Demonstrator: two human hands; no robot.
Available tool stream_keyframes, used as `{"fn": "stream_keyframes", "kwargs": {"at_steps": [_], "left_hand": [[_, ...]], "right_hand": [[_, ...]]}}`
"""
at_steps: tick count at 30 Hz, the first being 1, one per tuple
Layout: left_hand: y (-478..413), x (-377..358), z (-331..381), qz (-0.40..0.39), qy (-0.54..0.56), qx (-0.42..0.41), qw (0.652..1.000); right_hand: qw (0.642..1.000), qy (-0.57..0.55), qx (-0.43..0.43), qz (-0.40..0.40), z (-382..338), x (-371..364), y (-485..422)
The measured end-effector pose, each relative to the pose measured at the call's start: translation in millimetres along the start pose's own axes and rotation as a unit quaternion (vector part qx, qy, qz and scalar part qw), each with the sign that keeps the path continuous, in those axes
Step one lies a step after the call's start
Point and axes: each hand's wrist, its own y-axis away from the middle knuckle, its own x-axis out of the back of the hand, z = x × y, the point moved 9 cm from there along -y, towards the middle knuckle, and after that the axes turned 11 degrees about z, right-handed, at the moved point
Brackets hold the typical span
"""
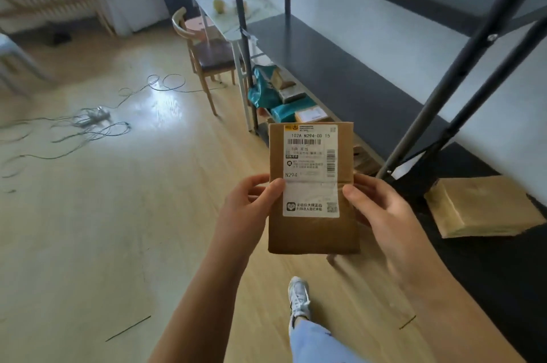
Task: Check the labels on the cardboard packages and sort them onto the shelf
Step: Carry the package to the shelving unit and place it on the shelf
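Observation:
I hold a flat brown cardboard package [313,232] upright in front of me, above the floor. A white shipping label [310,170] with barcodes and the code N294 faces me. My left hand [248,202] grips its left edge with the thumb on the label. My right hand [381,208] grips its right edge in the same way. The dark metal shelf [340,66] stands to the right, with bare upper boards. Several teal and brown parcels [284,102] lie on its lowest level. Another cardboard package [485,205] lies flat on a dark board at the right.
A wooden chair [204,48] and a narrow white table [233,22] stand beyond the shelf's end. Loose cables and a power strip [94,119] trail over the wooden floor at left. My shoe and trouser leg [302,309] are below the package.

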Motion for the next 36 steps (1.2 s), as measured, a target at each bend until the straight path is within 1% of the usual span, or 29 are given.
{"fn": "stream_keyframes", "kwargs": {"at_steps": [6, 12, 16, 20, 23, 30, 33, 36], "left_hand": [[-96.3, 10.5, 22.0, 0.033, -0.003, 0.009, 0.999], [-177.0, 31.6, 31.4, 0.063, 0.018, 0.017, 0.998], [-229.6, 52.9, 32.6, 0.055, 0.034, 0.019, 0.998], [-298.9, 86.9, 35.9, 0.059, 0.031, 0.02, 0.998], [-357.6, 111.2, 41.3, 0.042, 0.033, 0.025, 0.998], [-486.1, 167.7, 71.4, 0.009, -0.019, 0.043, 0.999], [-538.6, 174.9, 93.5, -0.008, -0.039, 0.029, 0.999], [-577.3, 161.9, 106.0, -0.024, -0.043, 0.024, 0.999]], "right_hand": [[0.999, -0.002, -0.003, -0.037, -28.5, -74.0, -89.9], [0.994, 0.023, 0.004, -0.105, -61.4, -156.7, -159.1], [0.993, 0.033, 0.006, -0.112, -75.2, -216.8, -189.5], [0.991, 0.04, -0.02, -0.13, -80.3, -287.1, -223.4], [0.992, 0.037, -0.029, -0.119, -90.5, -339.9, -250.8], [0.997, 0.022, -0.036, -0.064, -115.0, -441.6, -289.5], [0.998, 0.031, -0.032, -0.045, -127.6, -466.2, -305.5], [0.998, 0.028, -0.043, -0.023, -132.3, -475.5, -330.1]]}}
